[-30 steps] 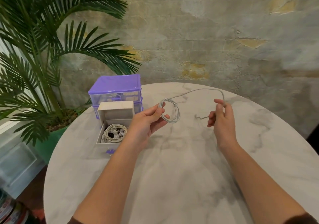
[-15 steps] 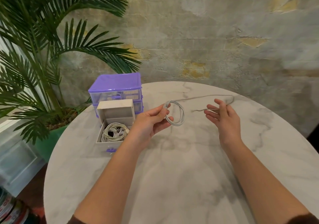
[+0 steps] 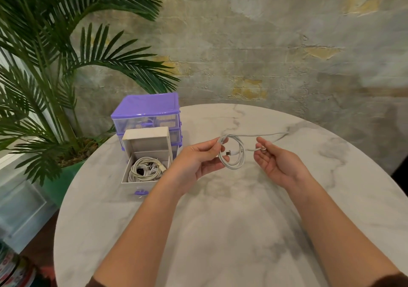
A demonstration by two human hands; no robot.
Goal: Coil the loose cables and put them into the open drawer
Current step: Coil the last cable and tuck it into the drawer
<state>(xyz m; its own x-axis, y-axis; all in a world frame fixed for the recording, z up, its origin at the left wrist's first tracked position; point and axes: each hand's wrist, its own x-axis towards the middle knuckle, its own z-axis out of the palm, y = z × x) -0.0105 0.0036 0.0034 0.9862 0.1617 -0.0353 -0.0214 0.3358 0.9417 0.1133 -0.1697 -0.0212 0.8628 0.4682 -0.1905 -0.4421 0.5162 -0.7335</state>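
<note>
A white cable [image 3: 237, 157] is partly coiled into a small loop above the round marble table [image 3: 231, 231]. My left hand [image 3: 198, 160] pinches the top of the loop between thumb and fingers. A loose tail runs from the loop out to the right and back to my right hand [image 3: 276, 163], which is palm up with the cable's end across its fingertips. A plug end hangs inside the loop. Left of my hands, the open white drawer [image 3: 134, 181] holds several coiled white cables [image 3: 144, 169].
The purple drawer unit [image 3: 146, 114] stands at the table's back left, behind the pulled-out drawer. A potted palm [image 3: 44, 70] in a green pot leans over the table's left edge. A rough plaster wall runs behind.
The loop in my left hand has gained another turn. My right hand has moved left and closer to the loop, and the loose tail has grown shorter.
</note>
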